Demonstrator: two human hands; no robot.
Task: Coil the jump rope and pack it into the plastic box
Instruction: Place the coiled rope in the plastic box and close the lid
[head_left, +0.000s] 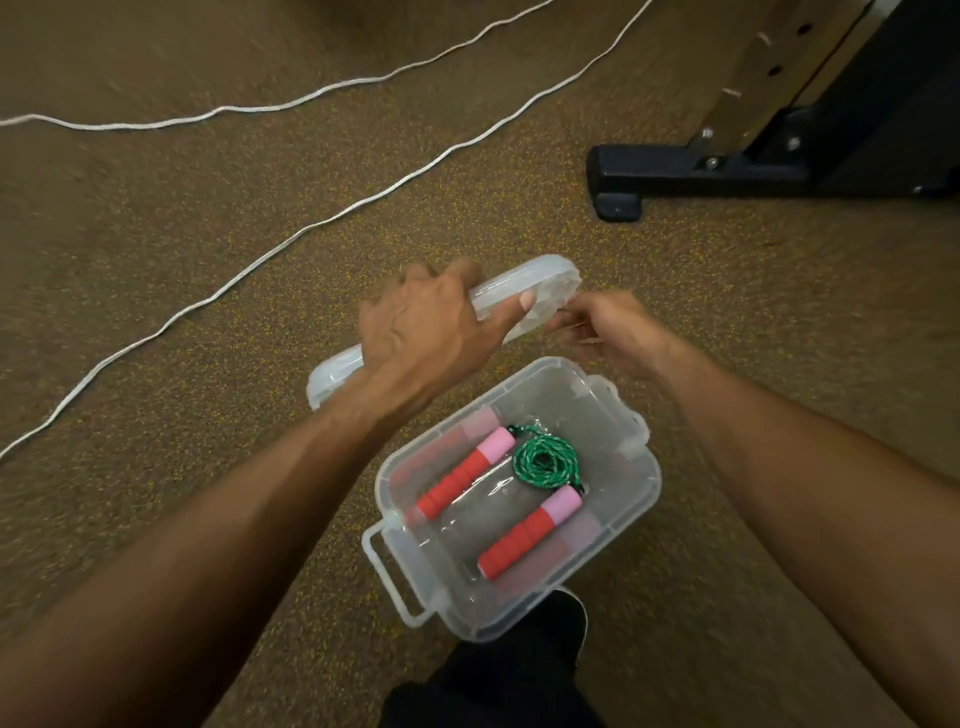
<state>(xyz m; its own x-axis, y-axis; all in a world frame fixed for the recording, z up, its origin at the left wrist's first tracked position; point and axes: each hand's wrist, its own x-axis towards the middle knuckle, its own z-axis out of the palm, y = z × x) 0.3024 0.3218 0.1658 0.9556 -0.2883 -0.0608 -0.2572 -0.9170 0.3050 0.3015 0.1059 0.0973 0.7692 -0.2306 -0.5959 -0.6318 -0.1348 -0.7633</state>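
- Left hand (421, 327) clamps the clear lid (545, 283) from above, thumb on its top face.
- Right hand (608, 327) pinches the lid's right end; the lid is tilted, just behind the plastic box (652, 467).
- Box sits open on the floor (208, 312).
- Jump rope (545, 460) is inside: green cord coiled, both red-pink handles lying flat on the bottom.
- White cord (311, 228) trails across the floor at left.
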